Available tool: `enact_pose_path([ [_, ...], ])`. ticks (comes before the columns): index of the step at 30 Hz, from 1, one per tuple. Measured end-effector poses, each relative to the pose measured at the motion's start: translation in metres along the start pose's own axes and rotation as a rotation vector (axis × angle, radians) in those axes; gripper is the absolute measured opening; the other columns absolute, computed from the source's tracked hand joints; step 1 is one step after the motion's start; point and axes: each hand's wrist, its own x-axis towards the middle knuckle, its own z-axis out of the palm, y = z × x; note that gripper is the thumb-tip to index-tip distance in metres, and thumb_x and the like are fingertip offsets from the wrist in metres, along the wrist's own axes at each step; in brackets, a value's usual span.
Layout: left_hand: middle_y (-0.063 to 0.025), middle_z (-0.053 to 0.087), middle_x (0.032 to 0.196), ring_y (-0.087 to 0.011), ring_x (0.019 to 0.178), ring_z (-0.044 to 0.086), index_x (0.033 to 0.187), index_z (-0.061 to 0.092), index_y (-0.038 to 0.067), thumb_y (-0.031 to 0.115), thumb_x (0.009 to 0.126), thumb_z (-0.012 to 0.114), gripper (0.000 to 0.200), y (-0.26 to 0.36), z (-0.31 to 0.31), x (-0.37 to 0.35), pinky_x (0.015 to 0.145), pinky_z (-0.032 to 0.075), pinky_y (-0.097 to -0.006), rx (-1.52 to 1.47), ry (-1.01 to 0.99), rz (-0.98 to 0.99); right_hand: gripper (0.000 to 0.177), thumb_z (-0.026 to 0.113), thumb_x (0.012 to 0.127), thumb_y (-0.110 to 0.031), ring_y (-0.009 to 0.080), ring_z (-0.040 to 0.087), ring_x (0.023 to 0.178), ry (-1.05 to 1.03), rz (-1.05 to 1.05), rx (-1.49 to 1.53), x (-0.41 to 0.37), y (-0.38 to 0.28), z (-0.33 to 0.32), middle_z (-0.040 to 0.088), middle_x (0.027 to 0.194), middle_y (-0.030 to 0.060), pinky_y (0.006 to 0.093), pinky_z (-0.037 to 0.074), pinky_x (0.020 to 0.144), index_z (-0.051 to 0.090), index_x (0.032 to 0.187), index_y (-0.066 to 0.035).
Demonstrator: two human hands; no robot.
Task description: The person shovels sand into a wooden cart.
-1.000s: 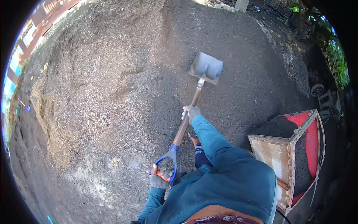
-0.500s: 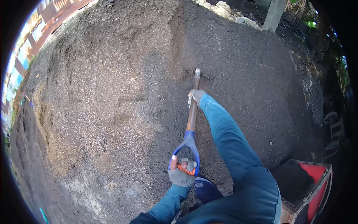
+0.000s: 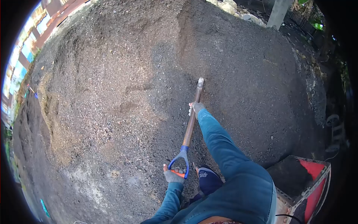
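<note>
In the head view, a shovel [image 3: 190, 128] slants across the middle, its handle end near the person's body and its wooden shaft pointing forward and slightly right. The far metal socket [image 3: 201, 80] meets the dark surface of a gravel pile [image 3: 104, 100]; the blade is hidden there.

The left hand [image 3: 174, 175], in a grey glove with bare fingertips, is low and close to the body. Its fingers are curled around the orange crossbar of the blue D-handle [image 3: 183, 153], while the thumb sticks up on the outer left side. The left forearm rises from the bottom edge in a teal sleeve, angled slightly right.

The right hand [image 3: 196, 107], also grey-gloved, is farther forward, wrapped around the upper half of the shaft from its right side, with fingertips showing on the left. The right arm is nearly straight, reaching from the shoulder at lower right forward and left.

A dark blue lower leg [image 3: 209, 181] with white lettering is just right of the D-handle. At lower right stands a box with a red inner wall [image 3: 314, 168] and dark material inside.
</note>
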Motion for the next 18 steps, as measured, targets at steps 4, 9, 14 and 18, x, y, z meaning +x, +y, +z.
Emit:
enact_pose_path([
  [4, -0.0021, 0.037, 0.051, -0.0228, 0.043, 0.036, 0.070, 0.042, 0.016, 0.061, 0.089, 0.048, 0.049, 0.018, -0.074, 0.010, 0.047, 0.035, -0.0412, 0.072, 0.089, 0.015, 0.007, 0.061, 0.084, -0.009, 0.0217, 0.054, 0.047, 0.047, 0.080, 0.008, -0.034, 0.064, -0.002, 0.052, 0.061, 0.0053, 0.0425, 0.051, 0.044, 0.056, 0.080, -0.008],
  [9, -0.0016, 0.037, 0.048, -0.0231, 0.039, 0.036, 0.063, 0.041, 0.017, 0.060, 0.091, 0.043, 0.051, 0.075, -0.207, 0.013, 0.040, 0.034, -0.0397, 0.212, 0.069, 0.058, 0.012, 0.065, 0.081, -0.009, 0.0219, 0.056, 0.050, 0.062, 0.123, 0.248, -0.122, 0.170, -0.023, 0.053, 0.064, 0.0056, 0.0436, 0.051, 0.044, 0.054, 0.086, -0.008],
  [14, -0.0021, 0.040, 0.046, -0.0243, 0.037, 0.041, 0.061, 0.042, 0.018, 0.064, 0.089, 0.044, 0.054, 0.099, -0.264, -0.007, 0.038, 0.038, -0.0399, 0.438, 0.049, -0.092, 0.015, 0.066, 0.081, -0.010, 0.0214, 0.056, 0.052, 0.344, 0.134, 0.434, -0.237, 0.213, -0.101, 0.054, 0.066, 0.0057, 0.0413, 0.051, 0.046, 0.054, 0.088, -0.008],
  [18, -0.0028, 0.040, 0.045, -0.0235, 0.037, 0.042, 0.057, 0.042, 0.017, 0.066, 0.087, 0.046, 0.057, 0.070, -0.222, -0.013, 0.035, 0.035, -0.0373, 0.719, -0.030, -0.246, 0.005, 0.056, 0.090, -0.013, 0.0205, 0.055, 0.052, 0.594, 0.005, 0.681, -0.306, 0.226, -0.212, 0.054, 0.066, 0.0052, 0.0397, 0.050, 0.046, 0.052, 0.091, -0.009],
])
